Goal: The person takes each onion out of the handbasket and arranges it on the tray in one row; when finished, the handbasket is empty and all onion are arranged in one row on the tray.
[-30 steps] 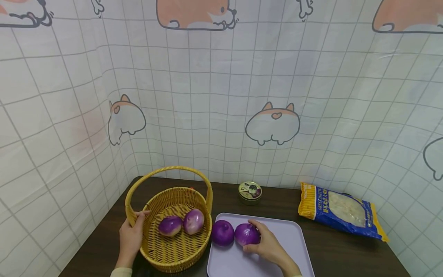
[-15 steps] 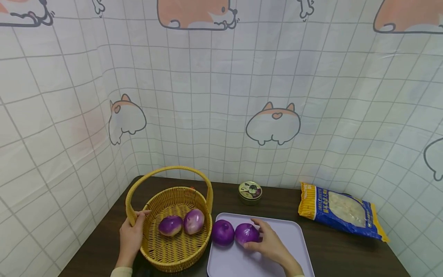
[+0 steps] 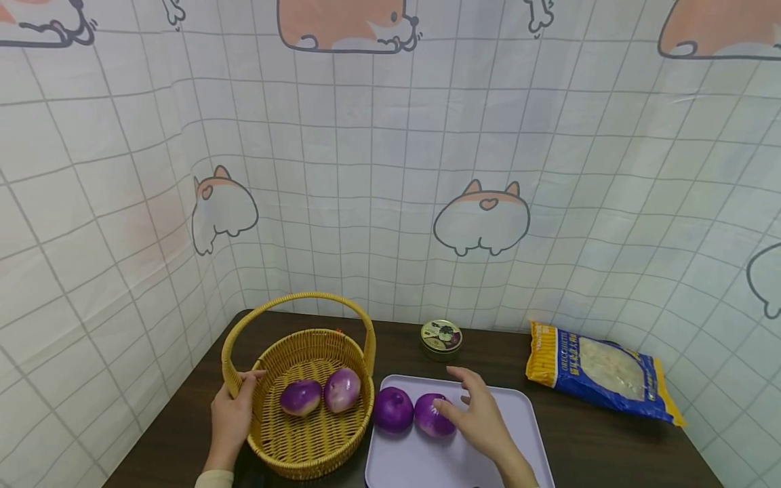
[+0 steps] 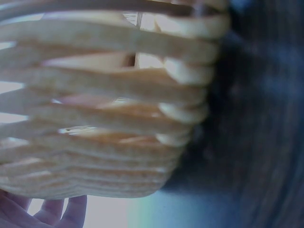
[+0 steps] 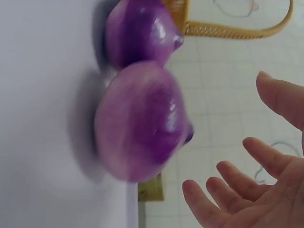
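Observation:
My left hand (image 3: 232, 421) grips the yellow wicker basket (image 3: 310, 466) at its left side, where the handle meets the rim. Inside the basket lie two purple-and-white onions, a darker one (image 3: 301, 398) and a paler one (image 3: 342, 390). On the lilac tray (image 3: 415, 466) two more purple onions sit side by side, a left onion (image 3: 393, 411) and a right onion (image 3: 432, 415). Beside and above the right onion my right hand (image 3: 485, 420) has its fingers spread. The right wrist view shows these fingers (image 5: 228, 183) apart from the onion.
A round tin (image 3: 441, 340) stands behind the tray. At the right lies a blue and yellow pasta bag (image 3: 604, 371). The dark table (image 3: 586, 440) meets a patterned curtain (image 3: 390, 203) at its back edge.
My right hand has let go of the right onion and moved up and slightly right, fingers opening. The onion stays on the tray. My left hand and the basket have not moved.

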`<act>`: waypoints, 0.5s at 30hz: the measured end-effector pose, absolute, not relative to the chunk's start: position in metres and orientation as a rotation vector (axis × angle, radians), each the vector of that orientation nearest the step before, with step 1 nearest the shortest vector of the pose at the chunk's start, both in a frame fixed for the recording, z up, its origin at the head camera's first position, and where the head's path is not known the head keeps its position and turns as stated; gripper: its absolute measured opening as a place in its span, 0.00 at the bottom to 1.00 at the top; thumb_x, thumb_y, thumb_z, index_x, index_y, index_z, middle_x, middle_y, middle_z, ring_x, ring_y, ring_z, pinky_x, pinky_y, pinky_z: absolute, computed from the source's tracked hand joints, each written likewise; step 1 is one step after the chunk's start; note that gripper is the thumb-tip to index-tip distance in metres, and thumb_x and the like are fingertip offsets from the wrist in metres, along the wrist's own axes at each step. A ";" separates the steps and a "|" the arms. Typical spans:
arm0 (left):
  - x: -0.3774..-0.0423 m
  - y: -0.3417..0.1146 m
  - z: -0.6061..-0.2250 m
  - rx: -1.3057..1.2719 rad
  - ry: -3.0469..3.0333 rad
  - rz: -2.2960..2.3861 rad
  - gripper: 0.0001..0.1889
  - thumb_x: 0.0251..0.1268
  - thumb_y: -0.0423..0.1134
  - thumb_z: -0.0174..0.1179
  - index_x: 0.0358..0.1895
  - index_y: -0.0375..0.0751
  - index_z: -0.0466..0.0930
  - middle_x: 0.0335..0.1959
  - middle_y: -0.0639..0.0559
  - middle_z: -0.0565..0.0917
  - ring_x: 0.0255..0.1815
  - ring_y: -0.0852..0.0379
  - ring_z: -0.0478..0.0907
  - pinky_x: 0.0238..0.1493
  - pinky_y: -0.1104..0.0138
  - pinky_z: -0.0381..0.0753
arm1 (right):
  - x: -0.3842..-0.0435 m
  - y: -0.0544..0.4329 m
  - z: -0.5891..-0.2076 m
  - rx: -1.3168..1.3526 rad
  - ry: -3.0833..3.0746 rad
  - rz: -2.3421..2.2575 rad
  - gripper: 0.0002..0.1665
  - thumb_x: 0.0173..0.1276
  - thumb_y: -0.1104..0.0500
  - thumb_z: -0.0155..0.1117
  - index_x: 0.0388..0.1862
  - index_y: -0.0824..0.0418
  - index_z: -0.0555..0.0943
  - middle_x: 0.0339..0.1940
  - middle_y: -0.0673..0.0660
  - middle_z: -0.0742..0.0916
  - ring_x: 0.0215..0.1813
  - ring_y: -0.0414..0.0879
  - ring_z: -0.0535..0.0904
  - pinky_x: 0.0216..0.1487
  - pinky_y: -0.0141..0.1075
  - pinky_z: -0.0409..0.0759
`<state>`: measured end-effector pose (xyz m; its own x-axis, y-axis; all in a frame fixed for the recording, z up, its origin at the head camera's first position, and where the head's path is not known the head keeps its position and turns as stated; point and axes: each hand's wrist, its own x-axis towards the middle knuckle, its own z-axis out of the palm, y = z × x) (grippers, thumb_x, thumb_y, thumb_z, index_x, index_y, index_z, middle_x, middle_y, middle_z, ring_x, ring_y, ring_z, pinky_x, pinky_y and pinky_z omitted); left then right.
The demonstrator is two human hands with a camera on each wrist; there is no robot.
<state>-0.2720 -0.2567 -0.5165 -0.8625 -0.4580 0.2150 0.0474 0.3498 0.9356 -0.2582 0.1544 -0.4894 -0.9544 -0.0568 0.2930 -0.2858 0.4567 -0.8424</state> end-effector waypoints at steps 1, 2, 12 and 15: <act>-0.272 -0.257 -0.517 0.359 -2.174 -1.530 0.20 0.76 0.53 0.48 0.50 0.40 0.81 0.57 0.39 0.80 0.63 0.42 0.72 0.61 0.49 0.67 | -0.257 0.152 -0.487 0.314 -2.467 1.503 0.35 0.56 0.56 0.76 0.63 0.59 0.75 0.64 0.61 0.76 0.61 0.64 0.72 0.57 0.53 0.76; -0.272 -0.256 -0.517 0.360 -2.175 -1.531 0.21 0.76 0.53 0.48 0.50 0.40 0.81 0.57 0.39 0.80 0.63 0.43 0.72 0.61 0.49 0.67 | -0.255 0.150 -0.484 0.328 -2.453 1.513 0.34 0.56 0.57 0.76 0.62 0.58 0.76 0.63 0.60 0.77 0.61 0.64 0.73 0.56 0.53 0.77; -0.272 -0.254 -0.516 0.379 -2.179 -1.525 0.21 0.76 0.54 0.48 0.50 0.40 0.82 0.57 0.39 0.80 0.61 0.44 0.72 0.59 0.51 0.67 | -0.239 0.116 -0.477 0.575 -2.441 1.626 0.26 0.61 0.56 0.73 0.58 0.52 0.78 0.61 0.53 0.78 0.57 0.55 0.76 0.54 0.48 0.79; -0.271 -0.254 -0.515 0.384 -2.177 -1.532 0.22 0.76 0.54 0.48 0.50 0.40 0.81 0.57 0.40 0.81 0.61 0.45 0.72 0.59 0.53 0.67 | -0.236 0.103 -0.478 0.646 -2.435 1.647 0.26 0.63 0.55 0.71 0.60 0.53 0.77 0.61 0.53 0.78 0.58 0.58 0.75 0.55 0.49 0.78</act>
<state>-0.2712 -0.2542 -0.5151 -0.8607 -0.4687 0.1989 0.0292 0.3446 0.9383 -0.2356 0.1032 -0.4776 -0.8995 -0.2738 0.3406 -0.4180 0.3119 -0.8532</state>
